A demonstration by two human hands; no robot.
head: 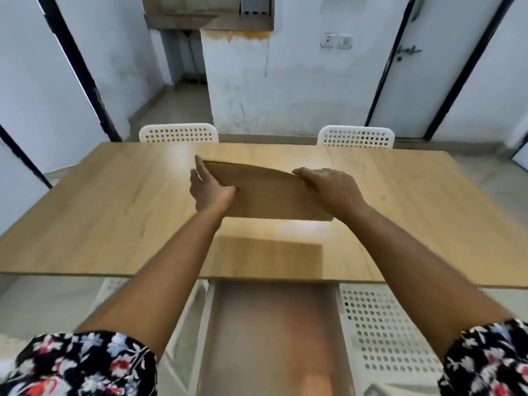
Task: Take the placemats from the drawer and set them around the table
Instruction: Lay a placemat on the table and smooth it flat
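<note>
Two hands, left hand (210, 192) and right hand (333, 188), hold placemats (268, 195) above table (114, 210).

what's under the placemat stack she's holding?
The placemat stack, gripped by the left hand and right hand, hangs above the bare wooden table, casting a shadow near its front edge. The tabletop directly behind the stack is covered.

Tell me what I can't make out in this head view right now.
- How many placemats are in the stack: edges blur together.
- Left hand fingertips: hidden under the stack.
- Drawer: outside the frame.
- Near chair legs: cut off by the bottom edge.
</note>
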